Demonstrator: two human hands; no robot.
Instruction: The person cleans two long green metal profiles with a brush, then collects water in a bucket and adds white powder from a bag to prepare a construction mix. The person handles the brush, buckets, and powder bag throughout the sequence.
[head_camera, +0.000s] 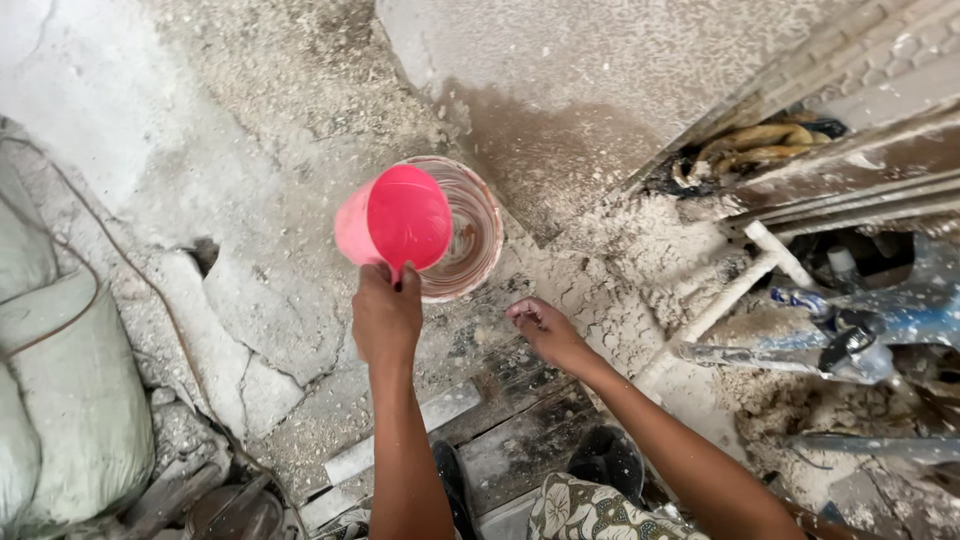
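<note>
Smooth, glossy pink plastic cup; round residue-streaked plastic bucket; rough, cracked, dusty grey concrete floor; coarse woven sacks.

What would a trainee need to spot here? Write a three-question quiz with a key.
1. True or false: the left hand holds the pink cup by its handle.
2. What is the cup held over? A) bucket B) sacks C) white pipe
3. Fill in: the right hand holds ____.

Key:
1. True.
2. A: the cup hangs tilted over the bucket's mouth.
3. Nothing: its fingers curl near the dusty floor, empty.
</note>
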